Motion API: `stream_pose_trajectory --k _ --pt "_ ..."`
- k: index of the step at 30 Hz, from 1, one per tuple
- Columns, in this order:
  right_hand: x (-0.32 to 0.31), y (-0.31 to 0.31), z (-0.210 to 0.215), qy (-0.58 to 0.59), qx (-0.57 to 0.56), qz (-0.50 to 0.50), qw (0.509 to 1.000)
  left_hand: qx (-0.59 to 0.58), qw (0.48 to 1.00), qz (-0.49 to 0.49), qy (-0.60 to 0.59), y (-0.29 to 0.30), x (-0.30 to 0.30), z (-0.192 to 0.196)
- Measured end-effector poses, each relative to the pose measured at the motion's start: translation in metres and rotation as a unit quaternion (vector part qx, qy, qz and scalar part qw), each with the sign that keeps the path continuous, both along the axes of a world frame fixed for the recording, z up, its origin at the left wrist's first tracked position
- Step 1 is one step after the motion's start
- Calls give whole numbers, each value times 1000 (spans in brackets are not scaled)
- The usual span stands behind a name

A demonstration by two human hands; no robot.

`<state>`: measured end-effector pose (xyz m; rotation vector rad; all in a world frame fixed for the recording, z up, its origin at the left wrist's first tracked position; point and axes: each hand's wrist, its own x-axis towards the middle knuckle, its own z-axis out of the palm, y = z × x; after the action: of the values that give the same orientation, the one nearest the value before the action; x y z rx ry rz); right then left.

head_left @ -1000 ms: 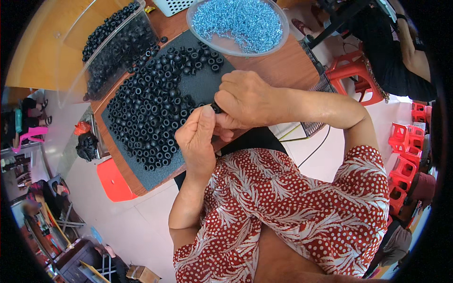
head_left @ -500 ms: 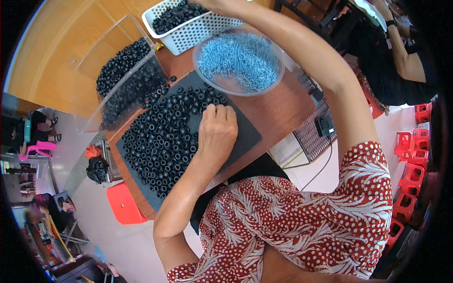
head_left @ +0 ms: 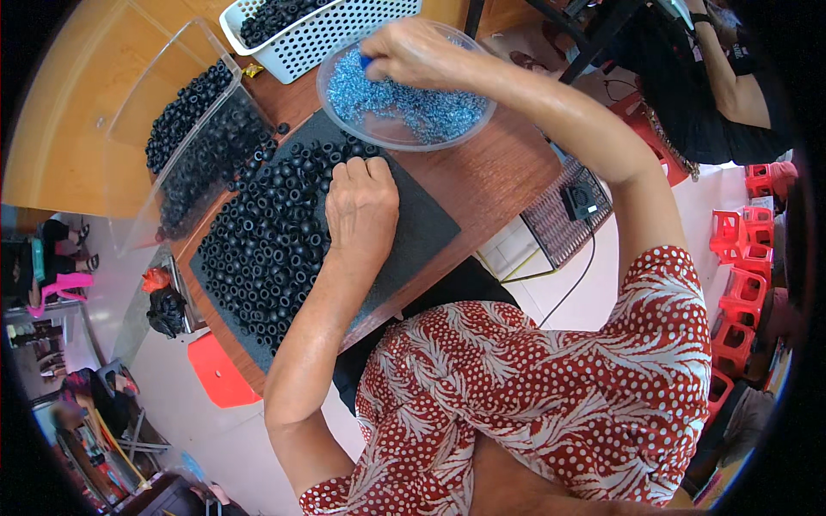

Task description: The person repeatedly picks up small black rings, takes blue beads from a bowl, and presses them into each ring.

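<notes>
My left hand (head_left: 363, 206) rests at the right edge of a heap of small black ring-shaped parts (head_left: 267, 232), on a dark grey mat (head_left: 422, 225). Its fingers are curled down, and what they hold, if anything, is hidden. Over a round clear plastic bowl (head_left: 404, 144) I have my right hand (head_left: 417, 56), its fingers pinched on a small blue piece (head_left: 366, 62). Many tiny shiny light-blue pieces (head_left: 430, 112) lie in that bowl, too small to name.
Left of the mat, a clear plastic bin (head_left: 202, 129) lies tilted with black parts spilling from it. A white perforated basket (head_left: 297, 56) with more black parts stands at the back. Red stools (head_left: 730, 236) line the right; another person (head_left: 731, 103) sits at upper right.
My right hand has come from the white basket down to the bowl, and a blue piece now shows in its fingers. My left hand stays over the mat. The whole view has shifted slightly.
</notes>
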<state>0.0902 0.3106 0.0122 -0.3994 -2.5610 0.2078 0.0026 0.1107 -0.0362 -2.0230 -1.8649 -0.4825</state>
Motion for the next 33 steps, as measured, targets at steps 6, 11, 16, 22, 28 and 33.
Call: stream_pose_trajectory --k 6,11,16,22,28,33 --pt "12 -24 -39 -129 60 -5 990 -4 1000 10 17 -4 3 5" --pt "13 -29 -33 -88 9 27 996 -12 996 -38 -79 -31 11 27" --pt "19 -17 -40 -7 28 27 999 -4 983 -46 -176 -51 15 32" --pt "18 -30 -37 -87 -19 20 996 -45 935 4 -352 -72 20 34" --pt "2 -33 -41 -160 39 -18 986 -34 718 41 -694 -82 18 28" --pt "2 -32 -47 -151 41 -23 987 12 673 25 -739 -88 15 28"
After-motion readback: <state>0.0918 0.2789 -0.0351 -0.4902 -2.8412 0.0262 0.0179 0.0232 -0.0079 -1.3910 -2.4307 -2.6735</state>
